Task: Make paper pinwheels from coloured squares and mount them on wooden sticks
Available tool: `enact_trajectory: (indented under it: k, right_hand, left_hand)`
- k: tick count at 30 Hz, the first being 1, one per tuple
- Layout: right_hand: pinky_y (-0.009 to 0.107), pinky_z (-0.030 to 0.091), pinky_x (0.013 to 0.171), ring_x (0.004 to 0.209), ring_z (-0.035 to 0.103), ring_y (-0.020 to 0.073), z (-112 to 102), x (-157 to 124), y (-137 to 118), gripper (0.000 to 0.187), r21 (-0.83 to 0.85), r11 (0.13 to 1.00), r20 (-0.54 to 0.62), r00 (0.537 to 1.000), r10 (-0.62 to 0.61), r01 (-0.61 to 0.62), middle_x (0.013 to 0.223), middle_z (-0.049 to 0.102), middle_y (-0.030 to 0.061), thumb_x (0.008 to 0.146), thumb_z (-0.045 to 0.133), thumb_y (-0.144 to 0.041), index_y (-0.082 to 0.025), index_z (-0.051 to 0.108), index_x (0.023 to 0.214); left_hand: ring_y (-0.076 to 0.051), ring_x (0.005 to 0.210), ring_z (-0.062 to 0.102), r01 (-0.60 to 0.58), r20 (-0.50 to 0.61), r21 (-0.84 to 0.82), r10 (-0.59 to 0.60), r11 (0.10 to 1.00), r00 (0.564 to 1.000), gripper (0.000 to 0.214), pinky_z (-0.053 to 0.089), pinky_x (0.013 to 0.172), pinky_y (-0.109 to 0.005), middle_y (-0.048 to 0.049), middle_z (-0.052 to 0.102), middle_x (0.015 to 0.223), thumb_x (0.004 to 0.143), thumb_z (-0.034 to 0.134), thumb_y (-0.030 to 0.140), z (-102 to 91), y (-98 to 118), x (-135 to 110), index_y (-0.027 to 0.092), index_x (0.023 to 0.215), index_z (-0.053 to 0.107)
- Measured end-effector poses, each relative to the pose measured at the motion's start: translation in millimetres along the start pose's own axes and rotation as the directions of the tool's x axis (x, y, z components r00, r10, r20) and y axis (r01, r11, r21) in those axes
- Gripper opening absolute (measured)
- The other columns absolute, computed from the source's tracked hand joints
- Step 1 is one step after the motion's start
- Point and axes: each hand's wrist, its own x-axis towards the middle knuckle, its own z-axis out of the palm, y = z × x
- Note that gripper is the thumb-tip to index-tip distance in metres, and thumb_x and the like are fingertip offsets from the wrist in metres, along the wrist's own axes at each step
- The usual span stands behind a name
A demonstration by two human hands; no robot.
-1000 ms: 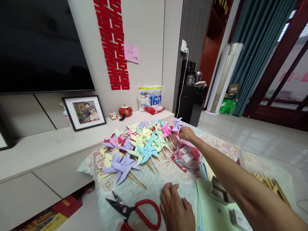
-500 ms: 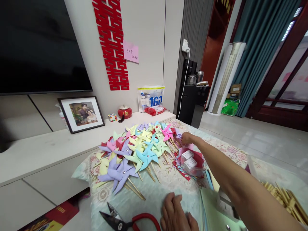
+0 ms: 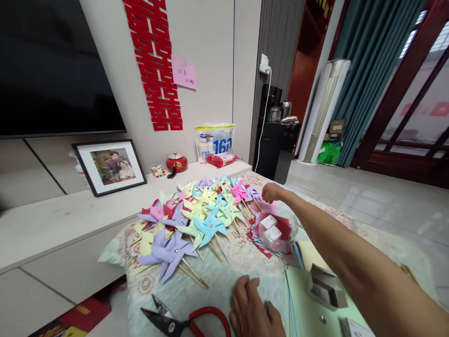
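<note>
My right hand [image 3: 271, 192] reaches across the table past the right side of a pile of paper pinwheels [image 3: 210, 206]. Its fingers are curled and point down; whatever may be in them is hidden. A purple pinwheel [image 3: 251, 193] and a pink pinwheel [image 3: 238, 191] are nearest to it. Below this hand stands a clear round container [image 3: 293, 232] with small white boxes [image 3: 271, 234] inside. My left hand [image 3: 254, 311] lies palm down on the tablecloth, holding nothing. Beside it, on the left, rest red-handled scissors [image 3: 189, 323] with blades apart.
Pale green paper sheets [image 3: 298, 299] and an opened small box [image 3: 324, 288] lie under my right forearm. Colored paper pieces [image 3: 259, 245] sit by the container. A white cabinet [image 3: 70, 224] with a framed photo [image 3: 110, 167] and red pot [image 3: 176, 163] borders the table.
My right hand has moved slightly up, away from the container and the purple pinwheel. The camera view has turned a little to the right. My left hand still rests on the cloth.
</note>
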Motion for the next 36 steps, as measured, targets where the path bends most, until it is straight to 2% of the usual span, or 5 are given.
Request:
enact_trajectory:
  k: [9, 13, 24, 29, 36]
  right_hand:
    - [0.024, 0.043, 0.075, 0.090, 0.066, 0.0167, -12.7, -139.7, -20.5, 0.024, 0.003, 0.967, -0.421, 0.878, -0.229, 0.254, 0.102, 0.074, 0.0044, 0.093, 0.060, -0.023, -0.018, 0.070, 0.113]
    - [0.024, 0.040, 0.067, 0.073, 0.063, 0.0145, 43.6, -231.8, -24.1, 0.018, 0.001, 0.863, -0.469, 0.762, -0.446, 0.506, 0.085, 0.074, 0.0034, 0.091, 0.058, -0.016, -0.017, 0.073, 0.100]
    - [0.021, 0.048, 0.076, 0.088, 0.068, 0.0167, 212.9, -348.0, 9.0, 0.018, 0.412, 0.809, -0.114, 0.905, -0.410, 0.419, 0.096, 0.074, 0.0034, 0.089, 0.055, -0.016, -0.021, 0.069, 0.100]
    - [0.025, 0.051, 0.076, 0.085, 0.069, 0.0178, 184.7, -359.4, 32.9, 0.022, 0.424, 0.826, -0.221, 0.927, -0.305, 0.372, 0.094, 0.073, 0.0028, 0.090, 0.053, -0.016, -0.027, 0.069, 0.101]
    - [0.027, 0.047, 0.070, 0.076, 0.067, 0.0183, 61.5, -290.6, 67.9, 0.017, 0.095, 0.948, -0.402, 0.883, -0.243, 0.304, 0.087, 0.075, 0.0039, 0.090, 0.056, -0.022, -0.022, 0.073, 0.092]
  left_hand:
    - [-0.033, 0.121, 0.053, -0.063, 0.076, 0.015, 0.062, 0.998, 0.995, 0.034, 0.043, 0.091, -0.048, -0.0135, 0.057, 0.128, 0.082, 0.054, 0.009, -19.1, 6.3, 0.8, 0.018, 0.113, 0.061]
    - [-0.034, 0.121, 0.053, -0.046, 0.129, -0.001, 0.045, 0.999, 0.991, 0.033, 0.044, 0.092, -0.050, -0.0132, 0.057, 0.129, 0.081, 0.056, 0.011, -21.2, 7.6, 3.8, 0.018, 0.113, 0.062]
    - [-0.031, 0.116, 0.058, -0.046, 0.098, -0.059, 0.052, 0.997, 0.994, 0.026, 0.045, 0.093, -0.046, -0.0128, 0.062, 0.120, 0.084, 0.054, 0.009, -25.9, 14.5, 6.7, 0.016, 0.107, 0.064]
    - [-0.030, 0.112, 0.058, -0.153, 0.146, -0.034, 0.157, 0.988, 0.977, 0.027, 0.044, 0.090, -0.042, -0.0110, 0.062, 0.116, 0.081, 0.056, 0.009, -22.3, 44.5, -6.0, 0.019, 0.104, 0.065]
    - [-0.026, 0.105, 0.057, -0.347, 0.072, 0.016, 0.345, 0.938, 0.936, 0.030, 0.039, 0.085, -0.039, -0.0076, 0.064, 0.115, 0.082, 0.054, 0.005, -2.7, 63.3, -36.2, 0.022, 0.104, 0.065]
